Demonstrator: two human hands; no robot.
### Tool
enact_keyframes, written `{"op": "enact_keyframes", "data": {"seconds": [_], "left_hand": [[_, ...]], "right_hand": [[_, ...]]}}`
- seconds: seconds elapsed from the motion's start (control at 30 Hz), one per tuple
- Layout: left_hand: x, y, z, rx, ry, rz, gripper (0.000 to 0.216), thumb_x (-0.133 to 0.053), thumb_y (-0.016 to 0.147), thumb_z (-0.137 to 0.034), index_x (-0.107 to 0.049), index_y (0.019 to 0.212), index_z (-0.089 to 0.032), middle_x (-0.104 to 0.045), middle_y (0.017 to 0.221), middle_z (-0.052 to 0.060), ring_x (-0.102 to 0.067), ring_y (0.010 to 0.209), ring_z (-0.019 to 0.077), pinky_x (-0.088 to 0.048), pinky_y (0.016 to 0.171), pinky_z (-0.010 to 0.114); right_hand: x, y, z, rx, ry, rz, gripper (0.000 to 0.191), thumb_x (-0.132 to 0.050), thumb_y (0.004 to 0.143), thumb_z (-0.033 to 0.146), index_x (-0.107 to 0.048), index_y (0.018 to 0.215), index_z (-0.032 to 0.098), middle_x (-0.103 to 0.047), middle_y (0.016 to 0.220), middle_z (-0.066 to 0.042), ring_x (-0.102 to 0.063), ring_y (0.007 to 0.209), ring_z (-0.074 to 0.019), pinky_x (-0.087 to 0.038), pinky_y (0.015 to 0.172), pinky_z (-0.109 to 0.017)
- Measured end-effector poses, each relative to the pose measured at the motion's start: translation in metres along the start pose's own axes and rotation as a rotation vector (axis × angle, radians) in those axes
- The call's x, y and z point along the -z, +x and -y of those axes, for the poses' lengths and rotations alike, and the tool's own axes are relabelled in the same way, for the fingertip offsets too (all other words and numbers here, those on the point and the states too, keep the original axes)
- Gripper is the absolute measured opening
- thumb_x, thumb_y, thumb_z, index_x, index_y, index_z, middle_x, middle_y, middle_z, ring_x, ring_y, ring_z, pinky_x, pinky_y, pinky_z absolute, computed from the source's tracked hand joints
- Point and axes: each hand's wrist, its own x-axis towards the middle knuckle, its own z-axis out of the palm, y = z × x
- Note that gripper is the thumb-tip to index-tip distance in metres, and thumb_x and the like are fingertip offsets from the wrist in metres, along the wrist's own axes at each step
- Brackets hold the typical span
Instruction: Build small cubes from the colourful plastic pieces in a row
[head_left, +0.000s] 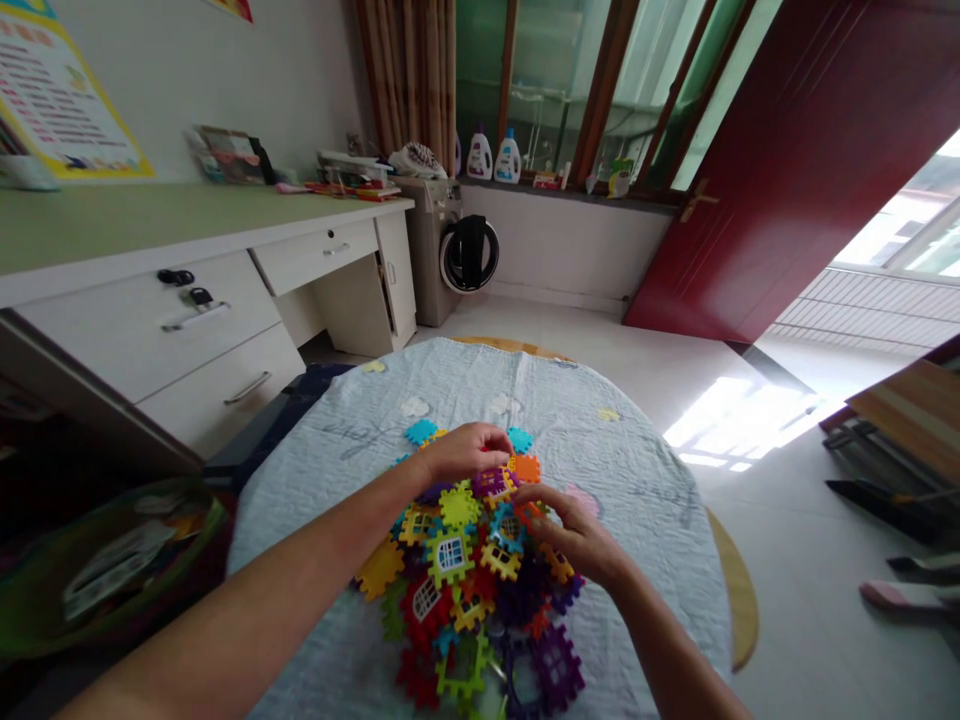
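A heap of colourful plastic interlocking building pieces, some with window grilles, lies on the cloth-covered table. My left hand is over the far side of the heap, fingers curled in together; what they pinch is partly hidden. Just below those fingers is a purple window piece, with a small yellow piece by the fingertips. From the right, my right hand reaches in with fingers stretched and apart, fingertips close to the purple piece. An orange piece lies between the hands. Nearer me are a lime-green window piece and a purple one.
A pale blue cloth covers the round table. To the left stand a white desk with drawers and a green basket of items. Behind are a washing machine with its door ajar and a red door.
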Motion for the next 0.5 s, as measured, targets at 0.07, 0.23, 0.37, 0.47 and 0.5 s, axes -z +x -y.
{"op": "enact_keyframes", "data": {"seconds": [0.07,0.23,0.37,0.47,0.5], "left_hand": [[-0.005,0.028,0.002,-0.014,0.233,-0.115,0.03,-0.053,0.085,-0.036,-0.065,0.108,-0.02,-0.064,0.121,0.007,-0.055,0.117,0.0224,-0.039,0.105,0.034],[-0.033,0.074,0.005,0.141,0.516,0.038,0.056,-0.058,0.081,-0.053,-0.056,0.128,-0.022,-0.048,0.143,0.013,-0.042,0.131,0.0327,-0.034,0.108,0.047],[-0.042,0.06,0.001,0.072,0.537,0.146,0.047,-0.059,0.079,-0.057,-0.067,0.109,-0.021,-0.061,0.123,0.01,-0.054,0.115,0.0271,-0.037,0.104,0.04],[-0.036,0.032,-0.001,-0.028,0.508,0.209,0.038,-0.052,0.086,-0.051,-0.069,0.1,-0.019,-0.065,0.108,0.007,-0.057,0.106,0.0229,-0.04,0.098,0.034],[-0.033,0.022,0.0,-0.06,0.466,0.221,0.035,-0.051,0.087,-0.047,-0.068,0.099,-0.019,-0.066,0.105,0.006,-0.058,0.101,0.0209,-0.042,0.093,0.031]], "right_hand": [[0.005,0.0,-0.007,-0.05,-0.027,-0.081,0.029,-0.05,0.088,0.034,-0.065,0.111,0.026,-0.068,0.117,-0.002,-0.059,0.113,-0.0223,-0.043,0.102,-0.04],[0.013,0.004,-0.046,-0.278,-0.206,-0.382,0.033,-0.048,0.082,0.031,-0.064,0.109,0.02,-0.066,0.111,-0.01,-0.062,0.099,-0.0229,-0.048,0.092,-0.041],[0.008,0.009,-0.063,-0.38,-0.294,-0.379,0.04,-0.049,0.08,0.027,-0.06,0.116,0.016,-0.066,0.111,-0.012,-0.063,0.094,-0.022,-0.049,0.09,-0.04],[-0.003,0.013,-0.057,-0.348,-0.32,-0.343,0.044,-0.053,0.078,0.028,-0.058,0.12,0.017,-0.066,0.116,-0.012,-0.059,0.108,-0.0257,-0.044,0.097,-0.043],[-0.007,0.014,-0.052,-0.325,-0.302,-0.329,0.046,-0.054,0.078,0.029,-0.057,0.122,0.017,-0.064,0.12,-0.013,-0.057,0.113,-0.0268,-0.042,0.1,-0.044]]}}
